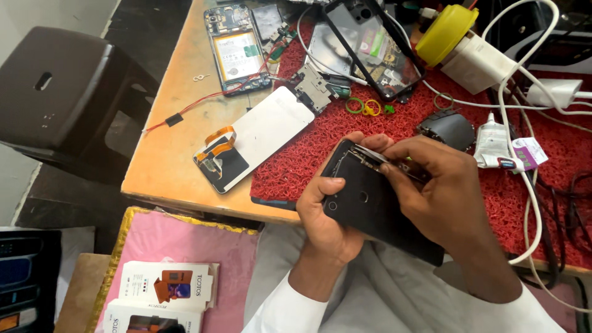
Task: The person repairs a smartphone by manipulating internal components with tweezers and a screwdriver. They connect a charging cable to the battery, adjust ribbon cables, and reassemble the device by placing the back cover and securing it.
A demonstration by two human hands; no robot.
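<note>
My left hand [327, 216] grips a black phone body [364, 203] by its near left edge, thumb along the side, fingers curled over the top corner. My right hand [441, 191] presses on the phone's upper edge, where a thin metal tool or plate [370, 153] shows between the fingers. The phone is held over the front edge of the table, above my lap.
A red mat [425, 117] covers the wooden table [172, 142]. On it lie a detached screen with orange flex cable [259, 139], an opened phone with battery [237, 49], a phone frame [370, 43], a yellow lid [445, 32], white chargers and cables, a glue tube [491, 143]. A dark stool [55, 86] stands left.
</note>
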